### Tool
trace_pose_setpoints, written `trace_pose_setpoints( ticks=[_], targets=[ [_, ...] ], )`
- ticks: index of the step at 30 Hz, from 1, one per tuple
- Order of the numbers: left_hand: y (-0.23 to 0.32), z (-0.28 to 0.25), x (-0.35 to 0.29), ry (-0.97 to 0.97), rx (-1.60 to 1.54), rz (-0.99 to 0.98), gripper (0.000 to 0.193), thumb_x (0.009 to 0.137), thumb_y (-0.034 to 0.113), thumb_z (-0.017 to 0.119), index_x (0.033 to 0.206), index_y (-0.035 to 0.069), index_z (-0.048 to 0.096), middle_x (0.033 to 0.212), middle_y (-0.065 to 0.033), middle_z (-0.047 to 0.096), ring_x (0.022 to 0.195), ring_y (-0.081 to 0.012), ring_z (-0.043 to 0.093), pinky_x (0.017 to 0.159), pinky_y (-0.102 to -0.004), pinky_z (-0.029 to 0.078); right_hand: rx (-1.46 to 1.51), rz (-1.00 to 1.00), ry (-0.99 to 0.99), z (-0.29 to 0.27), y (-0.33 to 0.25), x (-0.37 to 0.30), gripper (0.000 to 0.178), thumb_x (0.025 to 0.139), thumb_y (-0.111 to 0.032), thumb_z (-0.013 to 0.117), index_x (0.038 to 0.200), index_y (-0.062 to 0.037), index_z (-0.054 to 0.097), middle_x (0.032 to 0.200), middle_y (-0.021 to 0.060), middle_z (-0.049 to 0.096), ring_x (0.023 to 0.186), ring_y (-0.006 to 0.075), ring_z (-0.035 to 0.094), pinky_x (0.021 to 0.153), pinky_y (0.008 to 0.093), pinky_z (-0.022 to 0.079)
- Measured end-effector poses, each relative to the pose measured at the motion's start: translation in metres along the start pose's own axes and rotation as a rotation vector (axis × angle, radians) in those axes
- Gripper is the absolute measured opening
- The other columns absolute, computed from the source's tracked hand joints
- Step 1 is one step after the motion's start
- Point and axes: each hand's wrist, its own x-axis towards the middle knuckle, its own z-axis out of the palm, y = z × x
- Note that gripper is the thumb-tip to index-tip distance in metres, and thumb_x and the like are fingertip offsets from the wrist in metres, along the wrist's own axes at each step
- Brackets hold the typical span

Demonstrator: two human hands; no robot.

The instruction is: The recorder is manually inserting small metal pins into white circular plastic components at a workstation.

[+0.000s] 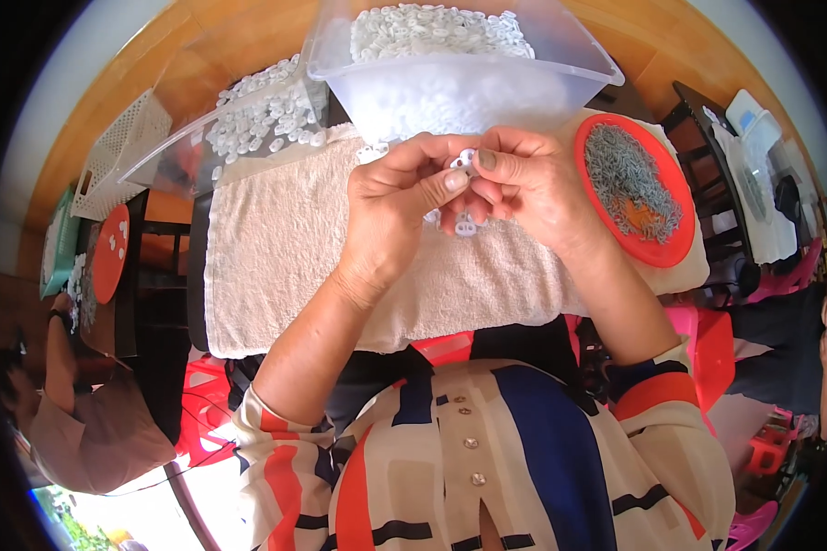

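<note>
Head view: left hand [386, 193] and right hand [544, 188], fingers pinching a small white piece [466, 159] between them, above the towel [285, 248] toward the bench's [197, 275] far edge! It looked light, stiff, probably slick; the rim was the place to grip.

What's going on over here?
A person's left hand and right hand hold a small white piece between them, above a towel. Other white pieces lie under the hands. Beyond stands a clear bin of many more; to the right, a red plate holds a heap of thin grey bits.
</note>
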Motion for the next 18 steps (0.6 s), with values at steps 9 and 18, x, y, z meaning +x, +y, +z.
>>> trace_pose_setpoints(
  ticks=[9, 18],
  targets=[
    [-0.001, 0.007, -0.010, -0.002, 0.115, 0.089, 0.012, 0.093, 0.000, 0.057, 0.105, -0.003, 0.061, 0.083, -0.0101, 0.068, 0.068, -0.0141, 0.064, 0.055, -0.0220, 0.046, 0.097, 0.070, 0.010, 0.008, 0.002, -0.006, 0.022, 0.093, -0.019, 0.064, 0.085, 0.0008, 0.060, 0.059, 0.0026, 0.050, 0.051, 0.0179, 0.058, 0.045, 0.0235, 0.041],
    [0.001, 0.007, -0.012, 0.001, 0.109, 0.090, 0.010, 0.093, -0.001, 0.056, 0.103, -0.003, 0.059, 0.082, -0.0113, 0.069, 0.065, -0.0141, 0.065, 0.054, -0.0213, 0.046, 0.136, 0.071, -0.026, 0.011, 0.007, -0.007, 0.023, 0.093, -0.020, 0.063, 0.085, 0.0007, 0.060, 0.059, 0.0018, 0.048, 0.050, 0.0152, 0.054, 0.046, 0.0235, 0.041]
  ],
)
